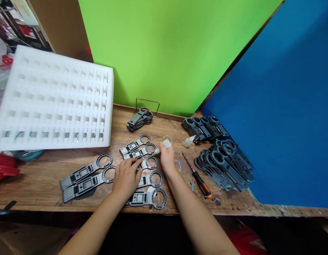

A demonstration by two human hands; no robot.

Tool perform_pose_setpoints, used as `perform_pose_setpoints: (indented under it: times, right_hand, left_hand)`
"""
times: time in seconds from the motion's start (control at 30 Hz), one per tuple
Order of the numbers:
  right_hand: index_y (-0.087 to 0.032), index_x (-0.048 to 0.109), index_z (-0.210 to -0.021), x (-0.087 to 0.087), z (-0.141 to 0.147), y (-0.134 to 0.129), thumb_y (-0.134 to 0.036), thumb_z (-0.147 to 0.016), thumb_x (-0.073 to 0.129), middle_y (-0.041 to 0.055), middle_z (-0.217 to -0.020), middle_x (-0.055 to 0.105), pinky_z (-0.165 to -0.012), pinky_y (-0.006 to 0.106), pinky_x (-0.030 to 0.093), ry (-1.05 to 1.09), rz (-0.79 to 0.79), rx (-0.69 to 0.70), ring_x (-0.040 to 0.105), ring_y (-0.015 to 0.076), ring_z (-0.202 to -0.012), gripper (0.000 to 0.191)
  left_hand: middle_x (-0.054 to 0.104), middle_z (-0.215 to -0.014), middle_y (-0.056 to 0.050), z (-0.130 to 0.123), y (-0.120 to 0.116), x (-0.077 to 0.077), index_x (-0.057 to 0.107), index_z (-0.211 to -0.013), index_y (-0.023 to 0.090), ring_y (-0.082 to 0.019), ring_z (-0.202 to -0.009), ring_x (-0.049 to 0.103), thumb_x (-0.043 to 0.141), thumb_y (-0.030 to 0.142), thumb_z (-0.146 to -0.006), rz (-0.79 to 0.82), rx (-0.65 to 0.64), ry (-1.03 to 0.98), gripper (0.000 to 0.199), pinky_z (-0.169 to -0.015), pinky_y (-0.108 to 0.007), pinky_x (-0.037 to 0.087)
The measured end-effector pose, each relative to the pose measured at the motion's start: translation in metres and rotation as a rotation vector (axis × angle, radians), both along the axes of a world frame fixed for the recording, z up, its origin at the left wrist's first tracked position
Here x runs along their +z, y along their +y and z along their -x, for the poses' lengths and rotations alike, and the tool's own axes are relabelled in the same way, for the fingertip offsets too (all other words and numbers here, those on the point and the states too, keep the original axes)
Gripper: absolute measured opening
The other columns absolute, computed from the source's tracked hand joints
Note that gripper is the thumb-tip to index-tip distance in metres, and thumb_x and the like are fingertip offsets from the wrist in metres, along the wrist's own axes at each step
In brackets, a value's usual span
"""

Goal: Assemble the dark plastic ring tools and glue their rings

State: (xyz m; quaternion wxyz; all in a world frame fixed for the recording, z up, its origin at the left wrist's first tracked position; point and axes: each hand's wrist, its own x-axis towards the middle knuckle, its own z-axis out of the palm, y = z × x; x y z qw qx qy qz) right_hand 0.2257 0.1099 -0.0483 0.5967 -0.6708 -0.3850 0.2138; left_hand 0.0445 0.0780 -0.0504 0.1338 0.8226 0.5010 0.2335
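Several flat grey plastic parts with a ring at one end lie in a row on the wooden bench (41, 177). My left hand (126, 176) presses down on the middle of one such ringed part (149, 163). My right hand (167, 156) grips a small white squeeze bottle (164, 145), its nozzle pointing left toward the ring of a neighbouring part (150, 148). More ringed parts (86, 177) lie to the left of my left hand, and another one (150, 197) sits at the bench's front edge.
A white foam tray (55, 99) with many slots stands at back left. Stacks of dark parts (222, 156) fill the right side, a smaller stack (140, 119) sits by a wire stand. An orange-handled screwdriver (198, 177), a second small bottle (188, 141) and thin rings (168, 137) lie nearby.
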Motion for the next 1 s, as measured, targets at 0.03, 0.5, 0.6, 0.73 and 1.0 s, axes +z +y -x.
perform_pose_setpoints:
  times: [0.03, 0.5, 0.6, 0.73, 1.0]
  right_hand:
    - [-0.02, 0.048, -0.073, 0.001, -0.001, -0.002, -0.045, -0.076, 0.049, -0.0033, -0.065, 0.054, -0.061, 0.025, 0.037, -0.013, 0.003, -0.006, 0.047, 0.0136, -0.061, 0.026]
    - [-0.02, 0.052, -0.072, 0.006, -0.011, -0.03, -0.048, -0.076, 0.053, -0.0014, -0.065, 0.057, -0.06, 0.026, 0.036, -0.136, 0.085, -0.02, 0.049, 0.0155, -0.062, 0.029]
    - [-0.02, 0.054, -0.071, 0.007, -0.011, -0.038, -0.048, -0.073, 0.057, -0.0016, -0.064, 0.057, -0.06, 0.026, 0.037, -0.11, 0.09, -0.005, 0.049, 0.0157, -0.062, 0.028]
    - [-0.02, 0.055, -0.067, 0.007, -0.013, -0.042, -0.047, -0.068, 0.062, -0.0026, -0.061, 0.056, -0.058, 0.025, 0.036, -0.021, 0.074, -0.02, 0.048, 0.0146, -0.06, 0.027]
    - [-0.024, 0.037, -0.067, 0.01, -0.022, -0.014, -0.049, -0.073, 0.048, -0.0103, -0.044, 0.033, -0.035, 0.022, 0.022, 0.372, 0.058, 0.025, 0.028, 0.0085, -0.035, 0.028]
  left_hand:
    - [0.06, -0.109, -0.006, 0.0, 0.0, 0.0, 0.058, -0.119, 0.03, -0.028, -0.105, 0.05, 0.046, 0.034, -0.085, -0.003, 0.0, 0.003, 0.036, -0.091, -0.046, 0.04]
    - [0.06, -0.1, -0.005, -0.002, -0.003, 0.01, 0.059, -0.119, 0.031, -0.026, -0.1, 0.05, 0.048, 0.035, -0.085, 0.014, 0.017, 0.089, 0.036, -0.09, -0.044, 0.038]
    - [0.061, -0.099, -0.006, -0.003, -0.003, 0.012, 0.059, -0.119, 0.03, -0.026, -0.099, 0.051, 0.047, 0.035, -0.085, -0.001, 0.012, 0.123, 0.036, -0.088, -0.044, 0.039]
    - [0.062, -0.099, -0.006, -0.002, -0.001, 0.013, 0.06, -0.117, 0.027, -0.027, -0.098, 0.053, 0.046, 0.035, -0.086, -0.033, -0.011, 0.17, 0.035, -0.086, -0.044, 0.042]
    - [0.038, -0.146, -0.007, 0.0, 0.015, 0.013, 0.061, -0.106, 0.018, -0.03, -0.137, 0.027, 0.045, 0.028, -0.085, -0.144, -0.251, 0.251, 0.028, -0.109, -0.053, 0.025]
